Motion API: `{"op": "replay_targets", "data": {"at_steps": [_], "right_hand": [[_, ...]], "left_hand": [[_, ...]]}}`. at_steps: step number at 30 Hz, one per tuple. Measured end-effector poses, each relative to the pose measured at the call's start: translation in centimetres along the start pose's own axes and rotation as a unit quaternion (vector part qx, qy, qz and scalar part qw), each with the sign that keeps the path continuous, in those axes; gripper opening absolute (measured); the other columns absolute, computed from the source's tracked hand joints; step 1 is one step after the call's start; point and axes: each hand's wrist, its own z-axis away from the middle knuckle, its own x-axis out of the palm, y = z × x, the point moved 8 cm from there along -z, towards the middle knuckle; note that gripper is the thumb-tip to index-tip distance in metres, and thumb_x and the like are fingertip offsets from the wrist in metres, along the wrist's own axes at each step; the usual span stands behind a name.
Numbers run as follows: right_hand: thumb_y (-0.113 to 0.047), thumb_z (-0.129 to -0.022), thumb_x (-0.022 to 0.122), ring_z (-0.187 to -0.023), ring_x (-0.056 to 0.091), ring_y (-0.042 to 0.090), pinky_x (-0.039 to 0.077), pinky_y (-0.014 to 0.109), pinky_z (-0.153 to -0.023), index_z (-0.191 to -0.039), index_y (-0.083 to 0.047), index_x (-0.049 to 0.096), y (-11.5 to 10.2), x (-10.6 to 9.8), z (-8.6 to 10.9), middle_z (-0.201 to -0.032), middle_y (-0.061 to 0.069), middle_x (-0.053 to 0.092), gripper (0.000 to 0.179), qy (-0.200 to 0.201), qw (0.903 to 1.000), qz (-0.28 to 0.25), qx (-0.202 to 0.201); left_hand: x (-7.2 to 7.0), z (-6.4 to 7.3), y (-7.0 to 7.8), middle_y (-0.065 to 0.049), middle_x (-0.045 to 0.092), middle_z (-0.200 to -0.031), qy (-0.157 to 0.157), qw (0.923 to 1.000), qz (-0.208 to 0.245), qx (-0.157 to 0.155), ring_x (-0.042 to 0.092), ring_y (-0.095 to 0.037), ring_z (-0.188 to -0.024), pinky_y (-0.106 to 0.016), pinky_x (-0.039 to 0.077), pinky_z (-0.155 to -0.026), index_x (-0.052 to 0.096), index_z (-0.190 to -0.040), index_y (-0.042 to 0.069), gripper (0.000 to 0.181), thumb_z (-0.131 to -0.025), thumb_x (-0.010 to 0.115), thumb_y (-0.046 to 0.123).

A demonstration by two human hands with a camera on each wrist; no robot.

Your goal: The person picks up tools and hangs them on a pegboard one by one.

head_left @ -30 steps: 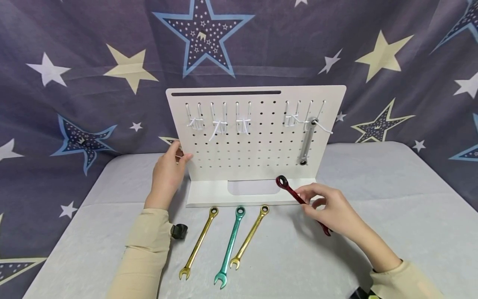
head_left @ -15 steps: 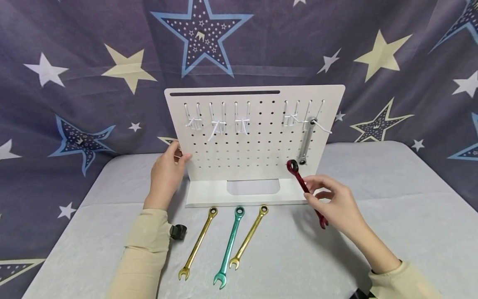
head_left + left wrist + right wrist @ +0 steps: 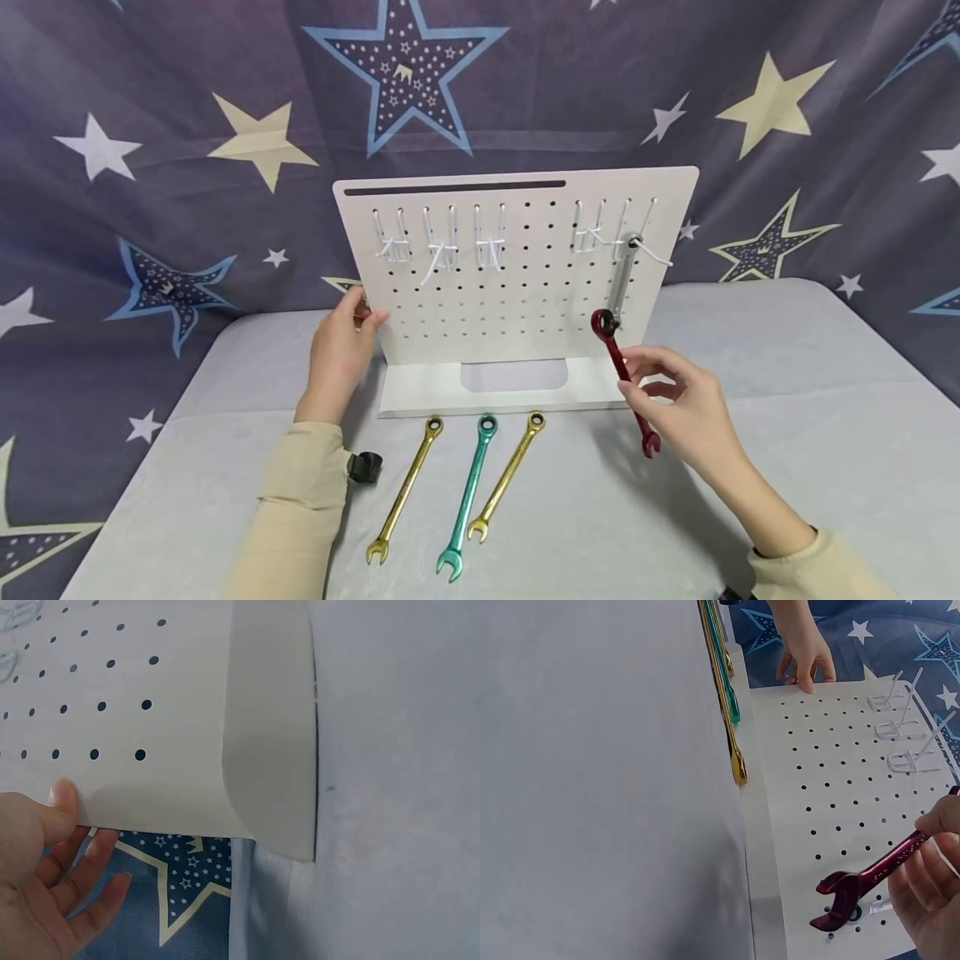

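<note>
A white pegboard point(image 3: 517, 321) with wire hooks stands on the table. My left hand point(image 3: 341, 354) grips its left edge; in the left wrist view the thumb point(image 3: 64, 799) lies on the front face and the fingers are behind. My right hand point(image 3: 675, 408) pinches a dark red combination wrench point(image 3: 617, 358) by its shank, ring end up and open end down, in front of the board's lower right. A silver wrench point(image 3: 622, 279) hangs on the rightmost hook, its lower end partly hidden by the red ring. In the right wrist view the red open end point(image 3: 847, 896) points toward the camera.
Two gold wrenches point(image 3: 405, 492) and a teal wrench point(image 3: 468, 500) lie on the grey cloth before the board's base point(image 3: 420, 392). Other white hooks point(image 3: 441, 250) jut forward from the board. A star-patterned curtain point(image 3: 525, 83) hangs behind.
The red wrench in my right hand has moved up and to the right and now stands more upright, closer to the hanging silver wrench. My left hand keeps its hold on the board.
</note>
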Motion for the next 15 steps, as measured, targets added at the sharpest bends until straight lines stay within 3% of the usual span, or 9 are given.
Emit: {"op": "replay_targets", "data": {"at_steps": [8,15], "right_hand": [[0.016,-0.080,0.069,-0.078,0.062,0.008,0.054,0.018,-0.070,-0.109,0.003,0.069,-0.9,-0.3,-0.4,-0.083,0.009,0.065,0.032,0.017,0.9998,0.009,-0.007],[0.013,-0.082,0.071,-0.078,0.062,0.008,0.054,0.018,-0.071,-0.111,0.002,0.069,-1.5,-0.3,-1.0,-0.083,0.005,0.065,0.031,0.035,0.9992,0.020,-0.006]], "left_hand": [[0.2,0.0,0.2,-0.018,0.064,-0.104,0.000,1.0000,0.003,-0.002,0.061,-0.039,-0.101,-0.053,0.046,-0.084,0.054,-0.113,0.006,0.025,-0.099,0.062,0.025],[0.1,0.1,-0.1,-0.017,0.065,-0.105,-0.002,1.0000,-0.006,-0.006,0.062,-0.038,-0.101,-0.054,0.046,-0.081,0.053,-0.114,0.006,0.026,-0.099,0.061,0.027]]}}
